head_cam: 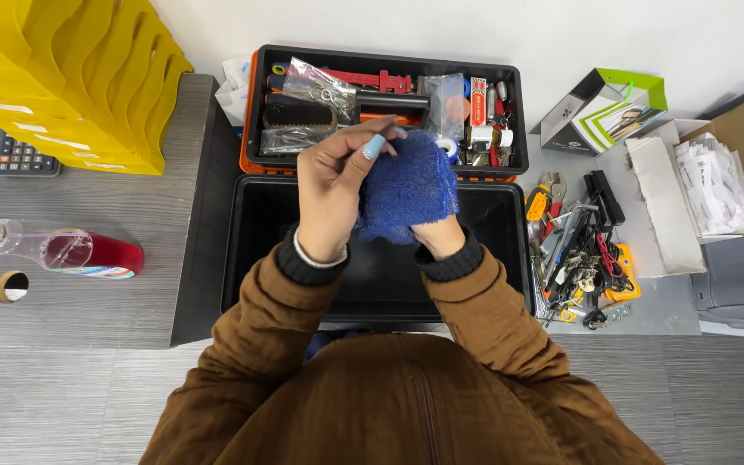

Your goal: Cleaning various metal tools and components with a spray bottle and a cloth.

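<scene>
both hands grip one blue cloth (408, 191) over the toolbox (251, 258) — left hand (335, 188) pinching its top edge, right hand (438, 232) beneath.

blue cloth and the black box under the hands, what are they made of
Blue cloth: looks like terry or fleece fabric, with a fuzzy, matte nap and soft folds. Black open box: probably moulded plastic, with smooth walls, a slight sheen and rounded corners.

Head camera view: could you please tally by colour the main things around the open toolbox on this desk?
Blue: 1, the cloth held in the left hand and right hand
Yellow: 1, the stacked trays
Black: 2, the toolbox and the calculator
Green and white: 1, the paper bag
Clear with red liquid: 1, the spray bottle
Total: 6
</scene>
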